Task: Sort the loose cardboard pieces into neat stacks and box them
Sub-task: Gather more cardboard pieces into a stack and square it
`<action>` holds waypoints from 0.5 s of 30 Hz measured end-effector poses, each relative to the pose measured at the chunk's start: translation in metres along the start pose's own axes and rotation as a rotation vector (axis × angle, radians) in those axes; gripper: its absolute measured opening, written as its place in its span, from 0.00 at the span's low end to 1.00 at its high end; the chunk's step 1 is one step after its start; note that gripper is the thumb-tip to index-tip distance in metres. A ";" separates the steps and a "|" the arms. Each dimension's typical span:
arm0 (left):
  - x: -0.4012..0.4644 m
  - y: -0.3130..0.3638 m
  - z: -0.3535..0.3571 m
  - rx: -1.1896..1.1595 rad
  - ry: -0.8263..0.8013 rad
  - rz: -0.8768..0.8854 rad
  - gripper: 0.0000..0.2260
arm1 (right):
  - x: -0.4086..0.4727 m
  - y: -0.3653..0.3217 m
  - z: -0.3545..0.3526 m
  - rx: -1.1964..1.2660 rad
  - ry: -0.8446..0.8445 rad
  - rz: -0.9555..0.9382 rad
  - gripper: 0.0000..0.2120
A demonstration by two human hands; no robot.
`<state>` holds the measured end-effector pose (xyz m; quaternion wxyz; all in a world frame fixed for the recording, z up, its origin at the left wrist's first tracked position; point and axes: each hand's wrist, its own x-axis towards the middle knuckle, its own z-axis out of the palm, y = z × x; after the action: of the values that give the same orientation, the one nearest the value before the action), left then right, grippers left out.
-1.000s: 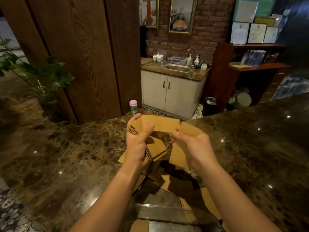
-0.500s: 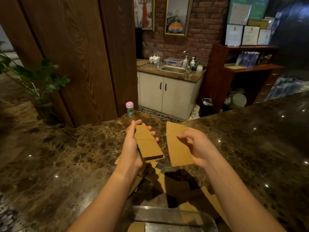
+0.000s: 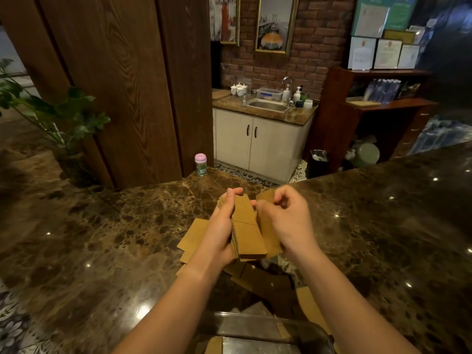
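My left hand (image 3: 219,231) grips a thick stack of brown cardboard pieces (image 3: 246,231) from its left side, held above the marble counter. My right hand (image 3: 283,218) holds a single cardboard piece (image 3: 270,238) pressed against the stack's right side, its far end showing past my fingers. More loose cardboard pieces (image 3: 192,236) lie spread on the counter under and behind my hands. A clear plastic box (image 3: 268,325) sits at the near edge, with cardboard showing inside it.
The dark marble counter (image 3: 115,238) wraps left and right. A small pink-lidded jar (image 3: 200,164) stands at the far edge by a wooden pillar. A potted plant (image 3: 58,118) is at the left. Beyond are a sink cabinet and shelves.
My right hand has brought its single cardboard piece leftwards from a gap apart to against the stack in my left hand. The stack stays gripped.
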<state>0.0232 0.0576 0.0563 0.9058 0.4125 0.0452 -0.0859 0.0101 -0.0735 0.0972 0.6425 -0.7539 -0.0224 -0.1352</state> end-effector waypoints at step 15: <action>-0.004 0.012 -0.010 -0.258 -0.113 -0.035 0.15 | -0.010 0.012 -0.012 -0.080 -0.246 -0.066 0.07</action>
<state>0.0220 0.0732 0.0596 0.9508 0.2862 0.0121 -0.1181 0.0006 -0.0856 0.0845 0.5997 -0.7886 -0.1204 -0.0633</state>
